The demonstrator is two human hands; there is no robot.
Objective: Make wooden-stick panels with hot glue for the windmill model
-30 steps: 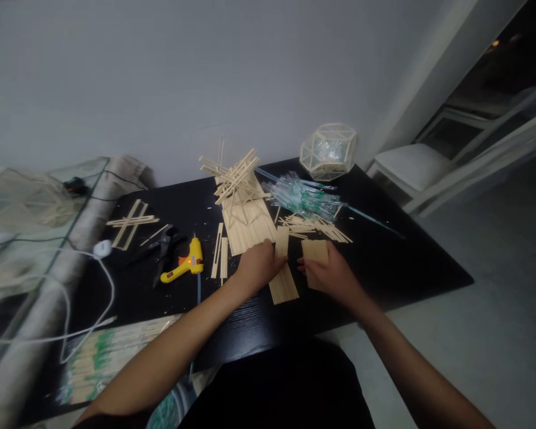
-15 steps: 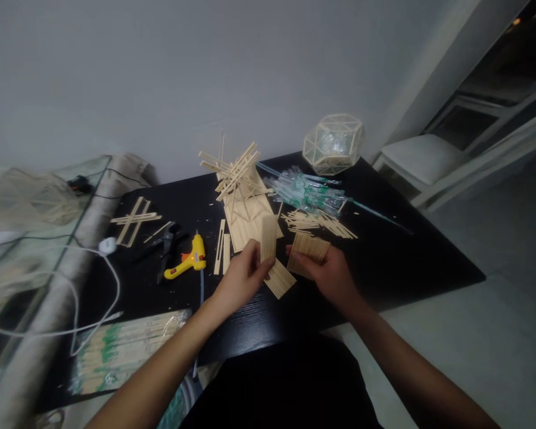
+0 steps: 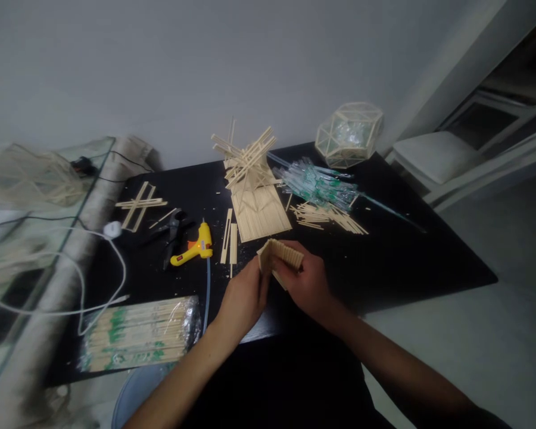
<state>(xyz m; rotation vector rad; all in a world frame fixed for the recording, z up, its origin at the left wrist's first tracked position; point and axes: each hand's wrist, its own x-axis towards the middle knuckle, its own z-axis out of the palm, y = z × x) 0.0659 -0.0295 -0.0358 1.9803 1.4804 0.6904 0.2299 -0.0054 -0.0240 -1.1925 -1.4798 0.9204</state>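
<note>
Just above the table's near edge, my left hand (image 3: pixel 245 292) is closed on a small panel of wooden sticks (image 3: pixel 264 256). Pinched in my right hand (image 3: pixel 306 280) is a second stick panel (image 3: pixel 289 252). The two panels stand upright and meet at an angle, edges touching or nearly so. Fingers hide their lower parts. Beyond my hands rests a larger flat stick board (image 3: pixel 261 217), with a windmill-like stick model (image 3: pixel 245 164) on it. A yellow glue gun (image 3: pixel 199 244) lies to the left, near several narrow stick strips (image 3: pixel 233 241).
Black pliers (image 3: pixel 173 235) and a stick cross (image 3: pixel 140 205) sit at left. A bag of sticks (image 3: pixel 138 333) and a white cable (image 3: pixel 125 268) are nearer. Loose sticks (image 3: pixel 330 217), plastic wrappers (image 3: pixel 319 182) and a geometric stick frame (image 3: pixel 351 134) occupy the right side.
My hands have come together, bringing the two separate panels edge to edge at an angle. The panel that lay flat below them is now mostly hidden. The camera view has shifted slightly.
</note>
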